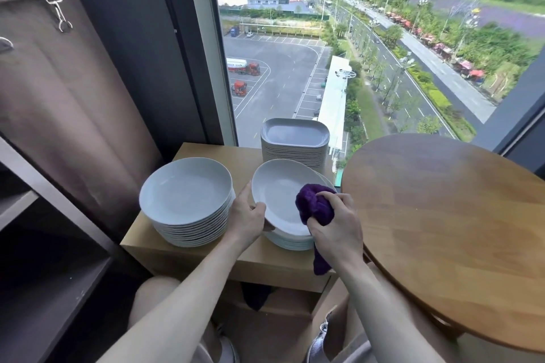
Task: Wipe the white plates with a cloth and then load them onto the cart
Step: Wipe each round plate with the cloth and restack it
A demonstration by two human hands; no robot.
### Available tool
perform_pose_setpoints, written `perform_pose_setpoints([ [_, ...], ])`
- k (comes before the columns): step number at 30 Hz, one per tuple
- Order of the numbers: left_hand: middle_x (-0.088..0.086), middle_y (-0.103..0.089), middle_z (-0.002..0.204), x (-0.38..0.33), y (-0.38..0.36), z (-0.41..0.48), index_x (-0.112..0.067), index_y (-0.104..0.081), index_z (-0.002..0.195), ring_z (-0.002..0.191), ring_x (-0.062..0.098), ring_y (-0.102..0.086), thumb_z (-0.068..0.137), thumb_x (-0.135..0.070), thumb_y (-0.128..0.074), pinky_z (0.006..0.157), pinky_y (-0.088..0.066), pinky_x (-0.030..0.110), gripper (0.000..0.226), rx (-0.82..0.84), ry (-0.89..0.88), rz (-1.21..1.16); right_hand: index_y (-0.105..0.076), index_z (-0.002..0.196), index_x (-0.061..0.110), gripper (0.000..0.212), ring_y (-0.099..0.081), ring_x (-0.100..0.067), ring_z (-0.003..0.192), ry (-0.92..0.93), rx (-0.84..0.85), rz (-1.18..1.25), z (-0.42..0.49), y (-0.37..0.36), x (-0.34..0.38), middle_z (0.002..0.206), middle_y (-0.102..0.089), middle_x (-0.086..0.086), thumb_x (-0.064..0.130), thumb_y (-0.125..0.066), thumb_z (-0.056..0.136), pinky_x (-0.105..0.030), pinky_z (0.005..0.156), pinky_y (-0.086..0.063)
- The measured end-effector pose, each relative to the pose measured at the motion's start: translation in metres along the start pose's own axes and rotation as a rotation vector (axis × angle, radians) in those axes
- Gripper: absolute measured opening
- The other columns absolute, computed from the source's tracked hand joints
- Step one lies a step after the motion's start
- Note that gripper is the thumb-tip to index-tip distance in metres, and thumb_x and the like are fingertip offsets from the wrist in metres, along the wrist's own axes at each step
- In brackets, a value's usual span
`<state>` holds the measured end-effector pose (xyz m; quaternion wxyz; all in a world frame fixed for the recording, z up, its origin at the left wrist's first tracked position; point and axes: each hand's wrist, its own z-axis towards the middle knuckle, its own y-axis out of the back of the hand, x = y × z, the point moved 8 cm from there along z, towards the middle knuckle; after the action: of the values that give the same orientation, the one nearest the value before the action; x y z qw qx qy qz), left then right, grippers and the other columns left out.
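My left hand point(247, 215) grips the left rim of a white round plate point(277, 190), tilted up over a short stack of white plates point(290, 242). My right hand point(336, 224) holds a bunched purple cloth point(314, 206) against the plate's right inner side; a tail of the cloth hangs below the wrist. A taller stack of white round plates point(185, 200) stands to the left on the small wooden stand point(141, 237). Behind, a stack of square white plates point(295, 141) sits by the window.
A round wooden table point(457, 221) fills the right side, close to my right arm. Dark shelving point(44, 259) runs along the left under a brown curtain point(67, 103). A tall window point(354, 38) is straight ahead. My knees are below the stand.
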<state>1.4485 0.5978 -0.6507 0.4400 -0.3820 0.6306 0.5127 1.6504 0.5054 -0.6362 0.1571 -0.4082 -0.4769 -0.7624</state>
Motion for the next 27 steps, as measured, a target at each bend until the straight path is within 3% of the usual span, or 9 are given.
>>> perform_pose_setpoints([
  [4,-0.018,-0.066,0.121,0.002,0.022,-0.014,-0.038,-0.052,0.14,0.1,-0.002,-0.068,0.098,-0.003,-0.048,0.066,-0.055,0.011,0.054,-0.083,-0.061,-0.027,-0.067,0.116,0.03,0.045,-0.059,-0.005,0.095,-0.04,-0.075,0.146,-0.003,0.016,-0.001,0.111,-0.053,0.019,0.027,-0.073,0.072,-0.01,0.077,-0.041],
  [6,-0.026,-0.063,0.121,0.003,0.039,-0.02,-0.041,-0.052,0.141,0.106,-0.005,-0.065,0.098,-0.001,-0.049,0.068,-0.051,0.005,0.059,-0.139,-0.08,-0.059,-0.066,0.11,0.037,0.042,-0.059,0.004,0.095,-0.03,-0.096,0.206,-0.005,0.02,0.006,0.11,-0.054,0.021,0.028,-0.072,0.07,-0.003,0.073,-0.04],
  [8,-0.024,-0.067,0.113,0.008,0.058,-0.023,-0.043,-0.052,0.143,0.094,-0.006,-0.069,0.099,-0.003,-0.05,0.063,-0.052,0.007,0.06,-0.191,-0.072,-0.087,-0.064,0.108,0.041,0.041,-0.057,0.008,0.095,-0.021,-0.091,0.236,-0.006,0.019,0.015,0.111,-0.054,0.021,0.027,-0.072,0.07,0.0,0.073,-0.039],
  [11,-0.018,-0.072,0.088,0.017,0.089,-0.026,-0.056,-0.05,0.139,0.073,0.002,-0.069,0.099,-0.01,-0.05,0.057,-0.052,0.011,0.061,-0.265,-0.061,-0.052,-0.065,0.116,0.035,0.044,-0.059,-0.007,0.097,0.025,-0.04,0.191,-0.008,0.003,0.035,0.112,-0.054,0.016,0.024,-0.075,0.075,-0.017,0.082,-0.046],
  [16,-0.043,-0.066,0.094,0.027,0.136,-0.032,-0.053,-0.06,0.126,0.088,-0.019,-0.06,0.093,-0.008,-0.048,0.07,-0.046,0.006,0.057,-0.386,-0.01,-0.059,-0.061,0.13,0.026,0.052,-0.052,-0.014,0.108,0.121,0.061,0.157,-0.015,-0.035,0.076,0.116,-0.05,0.013,0.029,-0.074,0.08,-0.035,0.091,-0.051],
  [21,-0.036,-0.07,0.096,0.034,0.175,-0.038,-0.041,-0.067,0.11,0.094,-0.016,-0.062,0.088,0.0,-0.047,0.071,-0.045,0.0,0.051,-0.517,0.024,-0.098,-0.06,0.13,0.027,0.053,-0.054,-0.015,0.106,0.139,0.097,0.196,-0.02,-0.06,0.094,0.117,-0.051,0.009,0.028,-0.076,0.079,-0.038,0.09,-0.054],
  [23,-0.026,-0.073,0.099,0.039,0.185,-0.039,-0.036,-0.069,0.108,0.1,-0.004,-0.066,0.085,-0.004,-0.047,0.08,-0.052,0.01,0.045,-0.55,0.047,-0.133,-0.061,0.13,0.027,0.053,-0.055,-0.015,0.104,0.148,0.115,0.19,-0.023,-0.067,0.096,0.116,-0.051,0.01,0.028,-0.076,0.079,-0.038,0.089,-0.054],
  [25,-0.014,-0.073,0.108,0.044,0.191,-0.039,-0.028,-0.07,0.115,0.108,0.016,-0.068,0.083,-0.011,-0.048,0.092,-0.059,0.038,0.043,-0.567,0.081,-0.181,-0.062,0.129,0.026,0.053,-0.055,-0.014,0.103,0.15,0.131,0.177,-0.025,-0.074,0.096,0.115,-0.051,0.01,0.027,-0.076,0.078,-0.037,0.088,-0.054],
  [27,-0.003,-0.07,0.117,0.049,0.194,-0.036,-0.021,-0.067,0.126,0.109,0.028,-0.069,0.087,-0.01,-0.047,0.086,-0.062,0.051,0.045,-0.582,0.105,-0.24,-0.062,0.129,0.026,0.053,-0.054,-0.014,0.102,0.146,0.143,0.159,-0.028,-0.078,0.093,0.114,-0.051,0.01,0.025,-0.076,0.078,-0.036,0.086,-0.053],
])
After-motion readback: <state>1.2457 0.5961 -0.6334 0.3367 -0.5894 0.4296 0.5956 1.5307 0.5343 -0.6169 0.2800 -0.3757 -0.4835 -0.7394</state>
